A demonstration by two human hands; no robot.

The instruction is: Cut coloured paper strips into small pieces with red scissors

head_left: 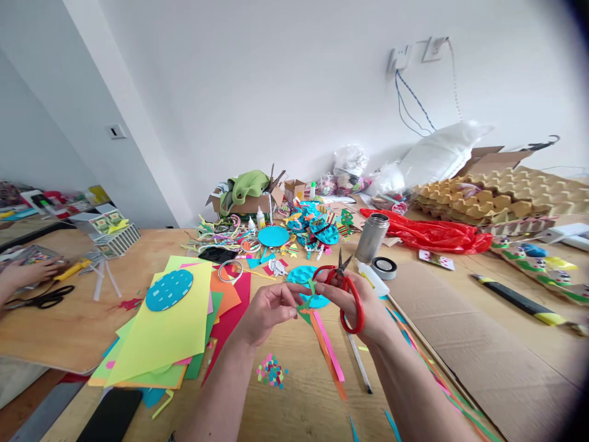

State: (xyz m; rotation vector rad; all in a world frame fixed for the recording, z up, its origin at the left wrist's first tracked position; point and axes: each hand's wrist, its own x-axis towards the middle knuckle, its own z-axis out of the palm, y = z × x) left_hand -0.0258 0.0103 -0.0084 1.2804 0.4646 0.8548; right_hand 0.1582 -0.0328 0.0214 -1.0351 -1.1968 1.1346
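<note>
My left hand [272, 313] pinches a small green paper piece [305, 312] between thumb and fingertips. In my right hand [363, 313] are red-handled scissors [353, 307], their dark blades pointing up and away; its thumb and finger also touch a green paper bit [312, 286]. Behind the fingers lies a blue paper plate [299, 274], partly hidden. Pink [329, 350] and orange [324, 353] paper strips stretch toward me below the hands. A pile of small coloured dots [272, 371] lies near my left wrist, and a pen [359, 362] lies by my right wrist.
Coloured paper sheets [161, 331] with a spotted blue oval [169, 290] lie left. A metal bottle [372, 238], cardboard [478, 331] and a cutter knife [519, 298] are right. Craft pieces, a red bag [432, 235] and egg trays [497, 193] stand behind. Another person's hand [34, 273] is far left.
</note>
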